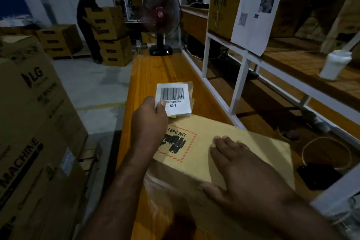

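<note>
My left hand point(149, 121) pinches a white barcode label point(174, 97) by its lower left corner and holds it up above the far end of a tan cardboard box point(204, 138). The label reads 50/9 under the bars. A strip of pale backing paper shows behind it. The box lies on a long yellow wooden bench point(155, 72) and carries a red-dashed UN 3481 battery mark. My right hand point(239, 165) rests flat on the box's top, fingers straight.
A standing fan point(160, 17) sits at the bench's far end. A white-framed shelf rack point(239, 84) lines the right side, with a white bottle point(335, 64). Large LG cartons point(35, 122) stand at the left. A person point(87, 23) handles stacked boxes at the back.
</note>
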`<state>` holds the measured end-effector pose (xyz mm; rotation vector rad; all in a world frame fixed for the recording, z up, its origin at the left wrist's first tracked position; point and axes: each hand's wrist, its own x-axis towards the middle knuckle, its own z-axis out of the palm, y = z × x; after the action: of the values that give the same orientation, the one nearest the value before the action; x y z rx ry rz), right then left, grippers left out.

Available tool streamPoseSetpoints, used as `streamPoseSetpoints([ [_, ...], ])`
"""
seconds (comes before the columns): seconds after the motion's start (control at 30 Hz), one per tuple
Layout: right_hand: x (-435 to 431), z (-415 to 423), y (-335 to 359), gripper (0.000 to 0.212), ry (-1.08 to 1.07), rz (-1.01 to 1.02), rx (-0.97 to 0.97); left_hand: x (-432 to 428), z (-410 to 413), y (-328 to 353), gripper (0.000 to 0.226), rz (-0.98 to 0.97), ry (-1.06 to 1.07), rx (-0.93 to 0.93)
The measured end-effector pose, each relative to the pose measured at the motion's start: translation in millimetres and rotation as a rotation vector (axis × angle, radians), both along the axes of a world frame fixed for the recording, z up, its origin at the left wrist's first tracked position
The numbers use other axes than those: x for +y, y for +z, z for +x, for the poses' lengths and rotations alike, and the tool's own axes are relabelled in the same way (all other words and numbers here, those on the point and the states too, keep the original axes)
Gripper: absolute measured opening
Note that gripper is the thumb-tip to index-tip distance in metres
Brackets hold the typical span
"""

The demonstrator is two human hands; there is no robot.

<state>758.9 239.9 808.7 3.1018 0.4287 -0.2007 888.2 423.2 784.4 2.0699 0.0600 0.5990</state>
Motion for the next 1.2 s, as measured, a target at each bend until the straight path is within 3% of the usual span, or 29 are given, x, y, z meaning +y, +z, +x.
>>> streamPoseSetpoints([
  [0.27,-6,34,-23,0.060,0.095,-0.066,-0.223,11,4,4,0.020,-0.075,0.099,-0.182],
  [0.53,2,73,-34,0.053,0.261,-0.120,-0.379,27,25,-9,0.014,-0.168,0.266,-0.344],
  [0.73,2,108,-41,0.055,0.274,0.045,-0.337,31,50,-31,0.010,-0.220,0.327,-0.393],
  [0.87,0,113,-42,0.039,0.417,0.139,-0.426,35,41,-50,0.009,-0.201,0.307,-0.508],
  [0.93,-3,121,-49,0.050,0.378,0.221,-0.525,40,33,-66,0.020,-0.262,0.302,-0.555],
  [1.03,-6,137,-48,0.098,0.162,0.189,-0.569,45,27,-86,0.040,-0.305,0.311,-0.532],
  [1.1,-2,145,-47,0.102,0.123,0.150,-0.532,43,23,-88,0.036,-0.303,0.299,-0.503],
  [1.2,9,152,-49,0.090,0.110,0.181,-0.544,39,21,-92,0.034,-0.320,0.284,-0.376],
])
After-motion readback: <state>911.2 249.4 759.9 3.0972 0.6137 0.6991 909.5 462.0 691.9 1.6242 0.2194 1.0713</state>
